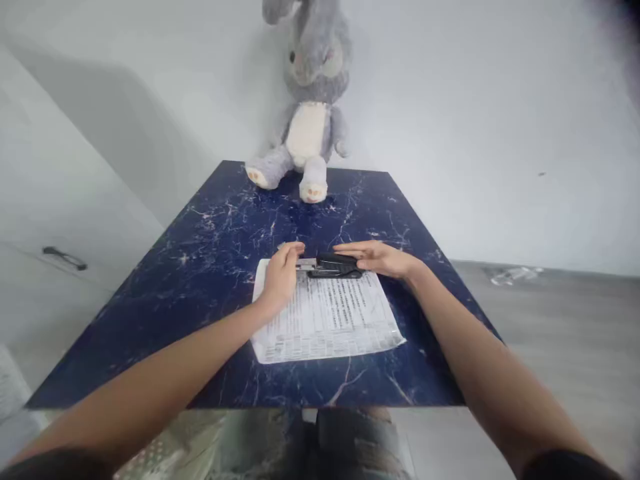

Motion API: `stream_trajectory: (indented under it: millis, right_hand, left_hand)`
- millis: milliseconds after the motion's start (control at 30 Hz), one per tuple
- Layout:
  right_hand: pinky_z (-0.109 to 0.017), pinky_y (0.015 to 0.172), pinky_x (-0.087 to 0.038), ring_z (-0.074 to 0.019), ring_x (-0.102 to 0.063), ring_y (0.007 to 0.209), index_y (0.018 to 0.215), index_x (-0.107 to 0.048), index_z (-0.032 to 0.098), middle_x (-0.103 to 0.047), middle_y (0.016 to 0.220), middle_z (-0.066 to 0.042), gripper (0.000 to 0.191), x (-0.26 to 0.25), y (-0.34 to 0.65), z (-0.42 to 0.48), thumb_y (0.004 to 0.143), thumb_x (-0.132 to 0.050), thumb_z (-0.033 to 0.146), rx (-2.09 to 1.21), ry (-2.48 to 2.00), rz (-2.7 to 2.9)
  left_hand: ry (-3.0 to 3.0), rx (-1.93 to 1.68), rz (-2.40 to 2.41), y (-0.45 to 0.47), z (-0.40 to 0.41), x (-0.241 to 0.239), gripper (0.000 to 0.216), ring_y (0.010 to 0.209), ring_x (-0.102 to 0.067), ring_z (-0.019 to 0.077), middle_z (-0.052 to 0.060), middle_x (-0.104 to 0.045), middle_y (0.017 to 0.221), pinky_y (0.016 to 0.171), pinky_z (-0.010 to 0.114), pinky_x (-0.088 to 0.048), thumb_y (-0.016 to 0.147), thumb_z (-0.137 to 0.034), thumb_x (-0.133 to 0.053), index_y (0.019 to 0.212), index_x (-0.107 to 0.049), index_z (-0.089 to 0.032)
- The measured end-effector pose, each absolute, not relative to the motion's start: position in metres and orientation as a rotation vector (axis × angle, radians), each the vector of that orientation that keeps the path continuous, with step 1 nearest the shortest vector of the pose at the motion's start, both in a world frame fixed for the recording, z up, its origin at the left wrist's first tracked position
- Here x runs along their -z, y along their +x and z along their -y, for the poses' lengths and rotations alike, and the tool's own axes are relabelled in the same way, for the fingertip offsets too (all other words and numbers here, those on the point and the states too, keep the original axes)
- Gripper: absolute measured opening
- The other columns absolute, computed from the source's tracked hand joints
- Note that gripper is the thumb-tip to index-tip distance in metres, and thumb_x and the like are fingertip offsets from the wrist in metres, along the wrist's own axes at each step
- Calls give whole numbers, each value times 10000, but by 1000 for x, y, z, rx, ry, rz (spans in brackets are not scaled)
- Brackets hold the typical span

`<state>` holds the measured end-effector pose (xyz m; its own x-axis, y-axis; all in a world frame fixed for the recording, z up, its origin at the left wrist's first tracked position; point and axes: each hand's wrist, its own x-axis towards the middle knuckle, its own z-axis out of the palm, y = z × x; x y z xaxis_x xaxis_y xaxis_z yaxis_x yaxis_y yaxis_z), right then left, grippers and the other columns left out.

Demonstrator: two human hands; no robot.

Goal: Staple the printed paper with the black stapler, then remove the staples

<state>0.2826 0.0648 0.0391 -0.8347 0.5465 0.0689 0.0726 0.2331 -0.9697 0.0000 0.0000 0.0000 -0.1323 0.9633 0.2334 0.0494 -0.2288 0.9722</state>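
Observation:
A printed sheet of paper lies on the dark blue marbled table. A black stapler sits across the sheet's far edge. My left hand rests on the paper's far left corner, its fingers curled against the stapler's metal front end. From the right, my right hand lies flat with fingers stretched onto the stapler's black back end.
A grey and white plush rabbit sits at the table's far edge against the white wall. A white cabinet with a dark handle stands to the left. Grey floor shows to the right.

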Motion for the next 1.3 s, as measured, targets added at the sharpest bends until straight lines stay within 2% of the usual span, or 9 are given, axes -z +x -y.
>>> stream_trajectory:
  millis: [100, 233, 533, 733, 833, 933, 1033, 1200, 1300]
  right_hand:
    - [-413, 1062, -562, -269, -685, 1244, 1467, -618, 262, -691, 1398, -82, 607, -47, 270, -55, 904, -772, 431, -1334, -635, 2343]
    - [-364, 916, -629, -235, -774, 987, 1318, -729, 235, -793, 1147, -46, 416, -48, 250, -38, 905, -748, 281, -814, -781, 2349]
    - [-515, 1200, -500, -244, -565, 1419, 1431, -636, 316, -661, 1442, 1, 533, -59, 237, -22, 984, -585, 30, 154, -500, 2441]
    - [-487, 1144, -525, -264, -653, 1315, 1293, -726, 264, -727, 1342, -31, 429, -57, 235, -23, 940, -612, 50, 69, -714, 2267]
    - [-370, 824, -613, -249, -765, 903, 1063, -789, 181, -800, 1004, -51, 207, -53, 239, -31, 864, -736, 190, -252, -1064, 1998]
    - [-265, 617, -505, -164, -669, 645, 867, -766, 147, -724, 741, 3, 167, -53, 244, -37, 809, -817, 295, -592, -1154, 2042]
    - [-270, 695, -505, -158, -664, 710, 914, -759, 160, -721, 790, 4, 209, -57, 243, -37, 819, -835, 330, -686, -935, 2239]
    - [-439, 1014, -474, -266, -626, 1127, 1202, -717, 195, -700, 1200, -112, 591, -62, 231, -22, 803, -840, 614, -211, -651, 2214]
    - [-425, 1006, -478, -222, -632, 1117, 1203, -731, 233, -722, 1167, -81, 388, -57, 221, -14, 965, -704, 538, -121, -470, 2306]
  left_hand:
    - [1274, -1475, -1153, 3, 0, -7, 254, 1108, -703, 243, 103, -752, 1159, 1100, 467, -499, 1030, -331, -515, 1033, -736, -206]
    - [1013, -1580, -966, 3, -2, -17, 209, 1233, -657, 228, 81, -722, 1256, 1170, 420, -440, 1014, -344, -568, 1063, -733, -224]
    - [408, -1246, -541, 3, -5, -27, 404, 1091, -691, 292, 172, -718, 1066, 983, 431, -574, 1044, -479, -515, 1056, -692, -116]
    - [522, -1374, -635, 2, -8, -25, 140, 1094, -706, 248, 144, -711, 1083, 1038, 399, -574, 1013, -249, -582, 1020, -670, -140]
    - [872, -1655, -792, 0, -3, -31, 81, 1158, -699, 234, 112, -688, 1181, 1136, 454, -527, 1000, -195, -590, 1069, -632, -188]
    - [1464, -1912, -948, -2, 8, -37, 183, 1190, -692, 225, 92, -616, 1324, 1147, 535, -514, 1069, -291, -511, 1239, -561, -245]
    - [1970, -1803, -932, -1, 17, -39, 201, 1236, -670, 256, 103, -600, 1350, 1096, 580, -549, 1081, -319, -486, 1268, -537, -264]
    - [2207, -1684, -942, 4, 24, -38, 218, 1365, -560, 281, 124, -565, 1412, 1054, 600, -573, 1091, -311, -431, 1283, -522, -259]
    - [2311, -1639, -858, 5, 26, -40, 219, 1372, -548, 274, 123, -558, 1434, 1084, 611, -534, 1090, -228, -407, 1286, -501, -261]
